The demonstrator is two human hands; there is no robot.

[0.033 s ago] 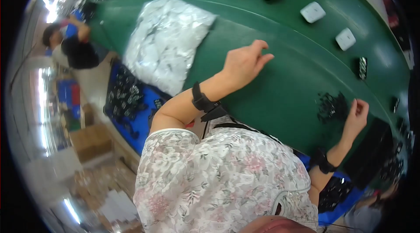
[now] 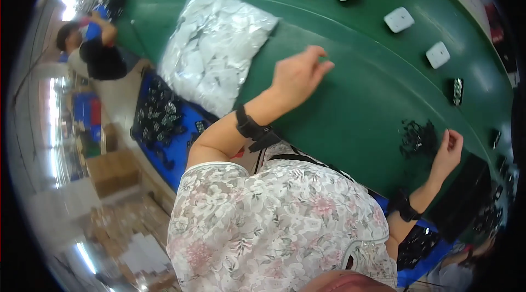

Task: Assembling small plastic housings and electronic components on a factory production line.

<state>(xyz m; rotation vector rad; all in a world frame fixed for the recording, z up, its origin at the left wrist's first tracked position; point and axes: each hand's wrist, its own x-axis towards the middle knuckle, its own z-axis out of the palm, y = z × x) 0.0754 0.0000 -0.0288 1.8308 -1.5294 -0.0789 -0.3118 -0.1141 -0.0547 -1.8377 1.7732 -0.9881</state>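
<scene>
My left hand [image 2: 300, 75] hovers over the green table [image 2: 334, 122], to the right of a clear plastic bag [image 2: 216, 45] full of white parts. Its thumb and forefinger stand apart, and nothing shows between them. On the right, my right hand [image 2: 449, 149] is beside a loose pile of small black pieces [image 2: 418, 137]. There the fingertips are pinched together; anything small between them cannot be made out. Both wrists wear black straps.
White rounded blocks [image 2: 399, 19] line the table's far side in a curved row, with a dark part [image 2: 458, 92] at its right. Blue bins [image 2: 159, 122] of black parts flank me. A black mat [image 2: 463, 193] lies right. Another person [image 2: 98, 53] works at far left; cardboard boxes [image 2: 112, 171] stand below.
My left hand has shifted slightly left, closer to the bag. My right hand stays by the black pile with its fingertips together. The whole view has shifted a little.
</scene>
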